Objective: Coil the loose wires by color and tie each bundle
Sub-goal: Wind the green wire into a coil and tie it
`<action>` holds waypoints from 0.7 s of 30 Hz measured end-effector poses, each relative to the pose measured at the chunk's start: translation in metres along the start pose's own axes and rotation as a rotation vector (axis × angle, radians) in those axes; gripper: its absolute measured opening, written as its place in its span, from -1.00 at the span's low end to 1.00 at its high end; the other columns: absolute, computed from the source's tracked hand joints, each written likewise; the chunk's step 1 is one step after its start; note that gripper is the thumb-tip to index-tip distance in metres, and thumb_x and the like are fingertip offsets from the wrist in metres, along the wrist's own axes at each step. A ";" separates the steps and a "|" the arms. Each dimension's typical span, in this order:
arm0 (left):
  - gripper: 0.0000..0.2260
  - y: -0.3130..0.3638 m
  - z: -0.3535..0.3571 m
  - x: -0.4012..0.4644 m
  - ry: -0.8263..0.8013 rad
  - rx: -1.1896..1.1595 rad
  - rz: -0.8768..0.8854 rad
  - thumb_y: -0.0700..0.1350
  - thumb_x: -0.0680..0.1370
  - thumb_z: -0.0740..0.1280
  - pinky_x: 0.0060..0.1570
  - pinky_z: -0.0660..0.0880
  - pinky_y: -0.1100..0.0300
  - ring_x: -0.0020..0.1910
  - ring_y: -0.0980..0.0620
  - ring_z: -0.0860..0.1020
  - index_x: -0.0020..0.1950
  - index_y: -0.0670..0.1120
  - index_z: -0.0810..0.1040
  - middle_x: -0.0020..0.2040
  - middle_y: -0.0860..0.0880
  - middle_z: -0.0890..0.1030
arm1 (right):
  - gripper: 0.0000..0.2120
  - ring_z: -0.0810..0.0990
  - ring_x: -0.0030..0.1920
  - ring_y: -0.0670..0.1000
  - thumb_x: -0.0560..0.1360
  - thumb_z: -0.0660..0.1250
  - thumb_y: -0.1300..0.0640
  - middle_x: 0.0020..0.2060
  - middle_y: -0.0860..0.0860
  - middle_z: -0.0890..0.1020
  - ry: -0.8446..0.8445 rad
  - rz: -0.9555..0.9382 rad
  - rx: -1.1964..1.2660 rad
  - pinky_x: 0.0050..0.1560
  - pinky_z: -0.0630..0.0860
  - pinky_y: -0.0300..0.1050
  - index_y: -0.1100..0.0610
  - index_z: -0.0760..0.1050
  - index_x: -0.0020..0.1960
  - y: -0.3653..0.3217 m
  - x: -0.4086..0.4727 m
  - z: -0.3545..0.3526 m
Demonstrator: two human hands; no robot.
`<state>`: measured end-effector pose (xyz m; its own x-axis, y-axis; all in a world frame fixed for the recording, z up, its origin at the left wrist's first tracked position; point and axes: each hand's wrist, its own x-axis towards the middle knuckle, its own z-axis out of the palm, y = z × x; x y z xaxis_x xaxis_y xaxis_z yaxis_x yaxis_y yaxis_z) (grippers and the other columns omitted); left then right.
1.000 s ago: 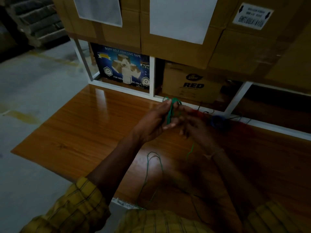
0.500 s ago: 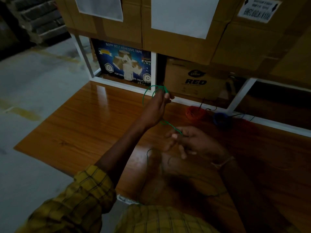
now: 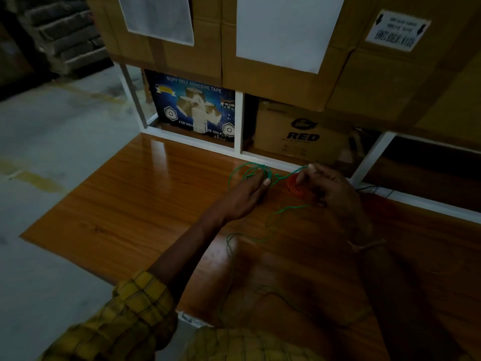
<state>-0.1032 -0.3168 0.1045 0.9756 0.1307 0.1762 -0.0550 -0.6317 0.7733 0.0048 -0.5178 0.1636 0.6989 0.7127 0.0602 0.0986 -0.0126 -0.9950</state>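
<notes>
- Green wire (image 3: 270, 175): loops gathered at the left hand, above the far part of the worktop, close to the white shelf frame. The loops bulge out to the left of the fingers.
- From the loops a taut run goes right and slightly up to the right hand; long axis of this run is near horizontal across the view, left to right.
- A second stretch leaves the right hand's underside, heads down-left, then trails in slack curves over the worktop toward the person's body. Lower part is dim and hard to follow.
- Left hand (image 3: 247, 194): fingers closed together on the green loops, thumb side up.
- Right hand (image 3: 330, 188): fingertips pinched on the wire at its top edge; the remaining fingers are curled.
- Orange wire coil (image 3: 295, 188): lies on the worktop between the two hands, partly hidden behind the right hand. Whether it is tied cannot be told.
- Worktop (image 3: 135, 204): glossy brown wood grain, with a light reflection near its far edge.
- White shelf frame (image 3: 238, 123): runs along the far edge of the worktop.
- Behind the frame: a blue tape carton (image 3: 192, 108) on the left, a brown carton printed "RED" (image 3: 304, 131) to its right.
- Yellow checked sleeve (image 3: 130, 313) on the left arm, pushed up the forearm.
</notes>
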 end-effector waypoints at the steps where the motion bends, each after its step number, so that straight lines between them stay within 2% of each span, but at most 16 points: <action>1: -0.82 0.002 0.002 0.000 0.006 0.008 -0.002 0.01 0.79 0.07 -0.08 0.51 0.01 -0.18 0.07 0.49 0.02 0.12 0.36 -0.13 0.03 0.51 | -0.63 0.18 -0.46 0.07 0.69 0.18 -0.07 -0.40 0.22 0.28 0.000 0.000 0.033 -0.49 0.10 -0.17 0.10 0.60 -0.13 -0.004 0.001 -0.001; 4: -0.80 0.000 0.008 -0.001 0.006 0.050 0.005 0.00 0.79 0.07 -0.06 0.53 -0.12 -0.17 -0.03 0.51 0.07 -0.04 0.39 -0.12 -0.02 0.51 | -0.63 0.15 -0.47 0.01 0.68 0.18 -0.07 -0.42 0.12 0.20 -0.032 -0.021 0.065 -0.47 0.04 -0.09 0.13 0.57 -0.14 -0.015 0.005 -0.004; 7: -0.73 -0.002 0.005 -0.003 -0.009 0.039 -0.045 0.03 0.79 0.05 -0.02 0.56 -0.18 -0.11 -0.12 0.56 0.11 -0.11 0.43 -0.08 -0.10 0.55 | -0.62 0.15 -0.53 -0.07 0.71 0.13 0.03 -0.48 0.03 0.20 -0.042 -0.012 0.093 -0.51 0.05 -0.16 0.17 0.53 -0.18 -0.023 0.011 -0.008; 9: -0.73 -0.002 0.001 -0.006 -0.033 0.023 -0.069 0.01 0.80 0.05 0.00 0.57 -0.11 -0.10 -0.11 0.57 0.11 -0.12 0.43 -0.08 -0.12 0.56 | -0.62 0.14 -0.54 -0.10 0.71 0.12 0.06 -0.50 -0.03 0.20 -0.044 -0.017 0.100 -0.50 0.04 -0.15 0.20 0.51 -0.17 -0.026 0.014 -0.012; 11: -0.72 0.001 -0.003 -0.008 -0.068 -0.035 -0.088 -0.01 0.80 0.06 -0.04 0.54 0.06 -0.15 0.02 0.55 0.10 -0.17 0.44 -0.11 -0.08 0.55 | -0.62 0.14 -0.52 -0.08 0.72 0.11 0.05 -0.50 -0.04 0.21 -0.028 -0.030 0.076 -0.47 0.03 -0.10 0.19 0.51 -0.16 -0.024 0.019 -0.015; 13: -0.67 0.006 -0.007 -0.012 -0.135 -0.168 -0.117 -0.03 0.80 0.06 -0.09 0.48 0.26 -0.21 0.14 0.50 0.15 -0.29 0.43 -0.15 -0.09 0.51 | -0.63 0.12 -0.49 -0.03 0.72 0.13 0.00 -0.47 -0.02 0.22 0.004 -0.047 0.020 -0.43 0.02 -0.03 0.14 0.53 -0.15 -0.018 0.026 -0.017; 14: -0.67 0.009 -0.009 -0.014 -0.177 -0.268 -0.134 -0.06 0.81 0.06 -0.14 0.45 0.30 -0.24 0.13 0.47 0.15 -0.32 0.42 -0.17 -0.13 0.46 | -0.63 0.12 -0.49 -0.03 0.72 0.14 -0.02 -0.47 -0.01 0.22 0.024 -0.054 0.002 -0.43 0.02 -0.01 0.10 0.54 -0.15 -0.015 0.030 -0.017; 17: -0.69 0.022 -0.013 -0.017 -0.319 -0.526 -0.132 -0.08 0.81 0.02 -0.27 0.30 0.19 -0.31 0.04 0.32 0.17 -0.24 0.46 -0.23 -0.14 0.36 | -0.66 0.14 -0.53 -0.09 0.72 0.18 -0.02 -0.53 -0.08 0.24 0.105 -0.089 -0.041 -0.47 0.03 -0.11 0.07 0.54 -0.16 -0.004 0.044 -0.016; 19: -0.69 0.028 -0.013 -0.016 -0.409 -0.682 -0.116 -0.09 0.81 -0.02 -0.29 0.19 0.11 -0.34 0.02 0.23 0.23 -0.20 0.46 -0.27 -0.09 0.32 | -0.68 0.16 -0.53 -0.14 0.70 0.22 -0.05 -0.53 -0.13 0.25 0.149 -0.087 -0.070 -0.50 0.11 -0.22 0.05 0.55 -0.15 0.005 0.052 -0.014; 21: -0.70 0.035 -0.012 -0.017 -0.454 -0.878 -0.129 -0.10 0.81 -0.04 -0.30 0.14 0.09 -0.34 0.01 0.16 0.25 -0.19 0.45 -0.28 -0.06 0.32 | -0.70 0.20 -0.52 -0.14 0.67 0.28 -0.09 -0.54 -0.14 0.29 0.175 -0.045 -0.118 -0.50 0.18 -0.25 0.01 0.57 -0.17 0.017 0.058 -0.011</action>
<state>-0.1240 -0.3321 0.1364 0.9638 -0.2621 -0.0485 0.0982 0.1798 0.9788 0.0549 -0.4847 0.1505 0.8031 0.5820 0.1275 0.2075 -0.0725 -0.9755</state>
